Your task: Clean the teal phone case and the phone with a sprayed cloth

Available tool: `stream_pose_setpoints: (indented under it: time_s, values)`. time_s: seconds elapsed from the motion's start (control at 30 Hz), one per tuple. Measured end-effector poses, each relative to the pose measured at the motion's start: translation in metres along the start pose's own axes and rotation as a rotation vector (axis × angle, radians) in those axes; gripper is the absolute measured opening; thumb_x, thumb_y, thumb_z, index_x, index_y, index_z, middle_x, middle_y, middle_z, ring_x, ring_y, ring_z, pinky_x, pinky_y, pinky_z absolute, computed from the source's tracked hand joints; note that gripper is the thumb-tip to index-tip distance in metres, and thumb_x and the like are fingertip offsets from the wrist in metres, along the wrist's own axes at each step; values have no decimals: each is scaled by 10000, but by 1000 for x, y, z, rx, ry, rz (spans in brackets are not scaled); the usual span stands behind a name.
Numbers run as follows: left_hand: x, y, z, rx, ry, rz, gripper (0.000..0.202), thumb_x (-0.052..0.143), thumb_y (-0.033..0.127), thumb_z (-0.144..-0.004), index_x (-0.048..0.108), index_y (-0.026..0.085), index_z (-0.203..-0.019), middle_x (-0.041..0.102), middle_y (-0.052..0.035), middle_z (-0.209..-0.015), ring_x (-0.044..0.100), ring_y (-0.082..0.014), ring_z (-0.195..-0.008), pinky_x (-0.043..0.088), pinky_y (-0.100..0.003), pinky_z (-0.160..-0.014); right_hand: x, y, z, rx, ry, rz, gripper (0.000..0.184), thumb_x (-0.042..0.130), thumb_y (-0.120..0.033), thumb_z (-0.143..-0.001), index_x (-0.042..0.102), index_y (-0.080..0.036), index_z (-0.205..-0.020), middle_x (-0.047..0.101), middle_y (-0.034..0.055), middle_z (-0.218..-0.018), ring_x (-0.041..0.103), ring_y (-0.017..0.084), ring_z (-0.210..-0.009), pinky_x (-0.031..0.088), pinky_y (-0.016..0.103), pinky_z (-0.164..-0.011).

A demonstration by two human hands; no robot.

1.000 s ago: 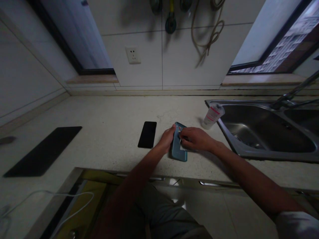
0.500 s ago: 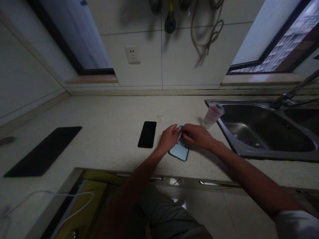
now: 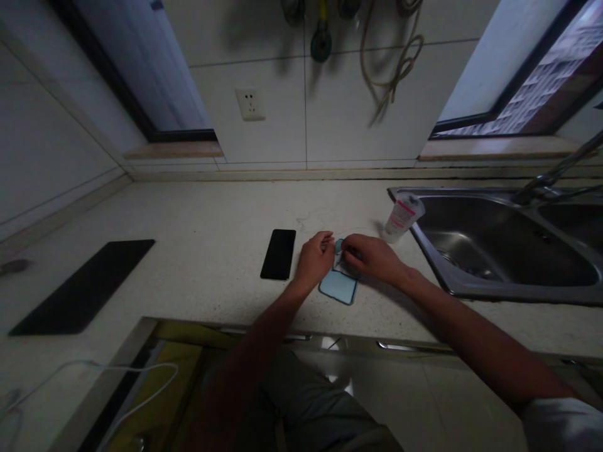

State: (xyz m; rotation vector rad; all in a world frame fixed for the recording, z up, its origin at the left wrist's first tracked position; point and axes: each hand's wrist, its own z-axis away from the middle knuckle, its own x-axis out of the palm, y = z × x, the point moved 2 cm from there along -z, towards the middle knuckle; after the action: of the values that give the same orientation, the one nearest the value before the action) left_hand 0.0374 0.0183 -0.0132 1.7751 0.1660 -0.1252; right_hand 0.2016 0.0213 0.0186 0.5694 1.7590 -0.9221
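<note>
A light-blue flat case with a dark rim (image 3: 339, 287), much like a phone case, lies on the counter. A small whitish piece (image 3: 339, 258), too blurred to name, lies over its upper part between my hands. My left hand (image 3: 315, 257) is at the case's upper left, fingers curled; whatever is in them is hidden. From the right, my right hand (image 3: 372, 256) reaches over the case's upper edge with thumb and fingers pinched together, and what they grip cannot be made out. A black phone (image 3: 278, 254) lies flat to the left of my left hand.
A clear plastic cup with red print (image 3: 402, 216) leans beside the steel sink (image 3: 445, 285) on the right. On the left are a black flat mat (image 3: 85, 285) and a white cable (image 3: 127, 367). The counter's front edge (image 3: 405, 339) runs just below my forearms.
My left hand has shifted slightly left, away from the right hand, so more of the whitish piece shows between them. My right hand has barely moved.
</note>
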Motion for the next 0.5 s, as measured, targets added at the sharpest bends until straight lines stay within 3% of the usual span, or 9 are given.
stream_pose_setpoints:
  time_s: [0.23,0.37,0.5]
  values:
    - [-17,11,-2,219,158,-593,332,494,178,-904,616,169,-1212,645,-147,-1254,525,-259,-1257,377,-425,-1107,3,-7,2,-48,-52,-6,185,487,-238,-895,646,-171,-959,665,73,-872,577,195,-768,361,281,-679]
    - [-15,6,-1,199,106,-834,428,519,200,-898,544,106,-1315,598,-196,-1326,469,-299,-1316,369,-448,-1103,4,-7,2,-68,-45,-12,192,479,-244,-902,648,-172,-956,664,73,-871,570,193,-760,363,280,-677]
    - [-10,-2,2,139,23,-912,484,517,239,-916,492,98,-1378,557,-219,-1388,478,-324,-1320,390,-454,-1071,5,-4,2,-68,-22,-23,189,479,-240,-899,650,-173,-942,660,66,-846,569,189,-752,363,278,-677]
